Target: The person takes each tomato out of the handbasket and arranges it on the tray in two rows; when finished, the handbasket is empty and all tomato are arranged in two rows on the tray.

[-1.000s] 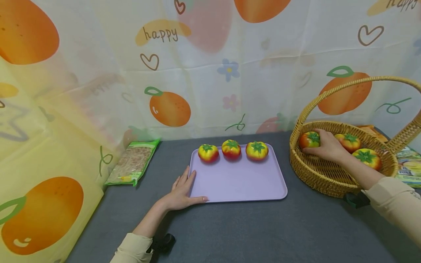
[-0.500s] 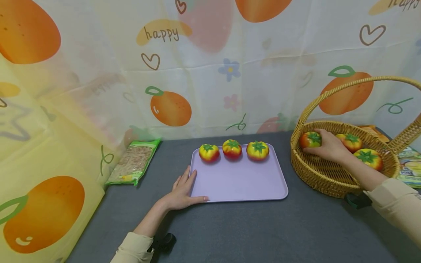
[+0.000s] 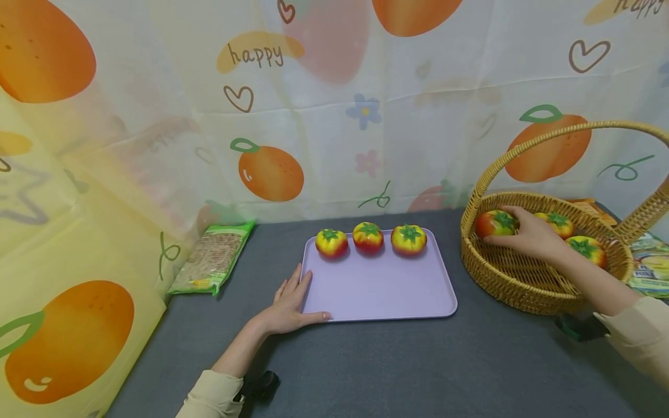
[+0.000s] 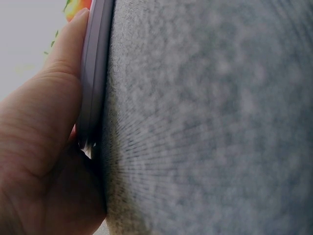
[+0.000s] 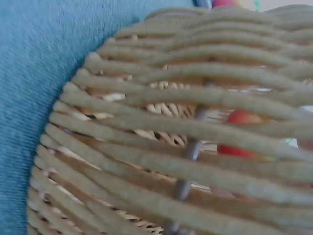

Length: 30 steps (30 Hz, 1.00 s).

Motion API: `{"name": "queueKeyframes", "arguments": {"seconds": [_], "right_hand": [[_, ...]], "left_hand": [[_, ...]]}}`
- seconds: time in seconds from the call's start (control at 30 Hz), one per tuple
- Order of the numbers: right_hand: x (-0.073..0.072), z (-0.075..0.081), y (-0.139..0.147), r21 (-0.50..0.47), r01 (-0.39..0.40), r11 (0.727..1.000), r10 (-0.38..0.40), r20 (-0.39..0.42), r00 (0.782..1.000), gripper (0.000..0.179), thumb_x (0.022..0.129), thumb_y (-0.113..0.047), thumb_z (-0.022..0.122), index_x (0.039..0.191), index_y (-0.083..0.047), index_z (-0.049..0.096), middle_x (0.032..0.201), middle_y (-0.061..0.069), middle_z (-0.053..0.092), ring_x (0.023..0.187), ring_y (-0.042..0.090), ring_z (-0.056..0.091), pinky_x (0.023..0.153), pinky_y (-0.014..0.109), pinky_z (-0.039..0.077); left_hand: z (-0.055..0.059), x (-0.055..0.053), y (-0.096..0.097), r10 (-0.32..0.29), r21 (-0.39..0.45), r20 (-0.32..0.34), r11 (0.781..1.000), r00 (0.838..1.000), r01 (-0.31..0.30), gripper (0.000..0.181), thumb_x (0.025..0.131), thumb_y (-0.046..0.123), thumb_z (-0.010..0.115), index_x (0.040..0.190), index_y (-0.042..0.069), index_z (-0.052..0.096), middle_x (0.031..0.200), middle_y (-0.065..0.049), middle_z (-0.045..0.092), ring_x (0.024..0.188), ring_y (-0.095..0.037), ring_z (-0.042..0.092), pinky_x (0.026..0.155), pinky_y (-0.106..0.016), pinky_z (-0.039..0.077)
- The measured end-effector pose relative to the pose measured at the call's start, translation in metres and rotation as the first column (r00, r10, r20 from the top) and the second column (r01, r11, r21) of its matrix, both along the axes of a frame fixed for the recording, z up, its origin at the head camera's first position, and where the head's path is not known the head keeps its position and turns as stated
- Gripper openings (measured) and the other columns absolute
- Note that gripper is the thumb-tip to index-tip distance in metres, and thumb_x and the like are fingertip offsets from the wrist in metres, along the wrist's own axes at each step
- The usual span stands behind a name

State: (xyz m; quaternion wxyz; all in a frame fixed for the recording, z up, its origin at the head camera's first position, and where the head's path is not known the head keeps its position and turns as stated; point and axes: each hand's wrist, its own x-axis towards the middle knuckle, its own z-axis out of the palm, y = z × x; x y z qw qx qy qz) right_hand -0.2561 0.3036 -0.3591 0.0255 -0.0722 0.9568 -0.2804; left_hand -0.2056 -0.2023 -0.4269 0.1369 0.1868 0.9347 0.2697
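Fruit-print backdrop (image 3: 324, 116): hangs behind the grey desk (image 3: 392, 371) and its lilac tray (image 3: 376, 290).
Three fruits (image 3: 368, 238): red-and-yellow, lined along the tray's far edge.
Left hand (image 3: 287, 307): fingers spread at the tray's near-left corner.
Right hand (image 3: 530, 235): fingers pinching a fourth fruit (image 3: 493, 223) inside the wicker basket (image 3: 473, 267), right of the tray.
Fresh shift: right hand edges farther from the tray, baring more fruit; likely a grip adjustment, fruit not yet out.

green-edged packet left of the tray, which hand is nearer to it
Left. The left hand touches the tray, just right of the packet; the right hand is past the tray, in the basket.
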Motion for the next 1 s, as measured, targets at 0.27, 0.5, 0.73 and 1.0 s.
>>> {"name": "queueKeyframes", "arguments": {"seconds": [0.27,0.5,0.73,1.0], "right_hand": [[0.019,0.006,-0.002,-0.037,-0.003,0.999,0.004,0.028,1.000,0.097,0.087,-0.052,0.068,0.150,0.006,0.021,0.143,0.041,0.029,0.124,0.059,0.034,0.093,0.069,0.034],[0.037,0.012,-0.003,-0.157,0.001,0.988,0.008,0.058,0.998,0.093,0.090,-0.045,0.067,0.153,0.000,0.017,0.146,0.038,0.025,0.127,0.059,0.030,0.094,0.069,0.034],[0.060,0.024,-0.007,-0.231,0.008,0.973,0.012,0.083,0.996,0.092,0.092,-0.043,0.066,0.157,-0.007,0.011,0.151,0.035,0.019,0.132,0.058,0.025,0.094,0.071,0.032],[0.079,0.031,-0.017,-0.231,-0.004,0.973,0.016,0.053,0.998,0.089,0.091,-0.041,0.067,0.158,-0.015,0.013,0.151,0.032,0.023,0.133,0.054,0.027,0.088,0.071,0.035]], "left_hand": [[0.001,0.001,0.000,0.005,0.003,-0.001,1.000,1.000,-0.005,0.110,0.082,0.058,0.069,0.156,0.002,0.010,0.161,-0.020,-0.011,0.147,-0.039,-0.003,0.112,-0.060,-0.004],[0.001,0.000,0.001,0.005,0.002,0.002,1.000,1.000,-0.005,0.110,0.082,0.059,0.069,0.156,0.002,0.010,0.161,-0.020,-0.011,0.147,-0.040,-0.003,0.111,-0.061,-0.004],[0.001,0.001,0.002,0.010,-0.001,0.004,1.000,1.000,-0.010,0.110,0.082,0.059,0.069,0.156,0.003,0.010,0.161,-0.020,-0.011,0.147,-0.040,-0.003,0.112,-0.061,-0.004],[0.002,0.001,0.002,0.014,-0.012,0.009,1.000,1.000,-0.014,0.109,0.082,0.059,0.068,0.156,0.003,0.010,0.161,-0.020,-0.011,0.147,-0.040,-0.003,0.112,-0.061,-0.004]]}}
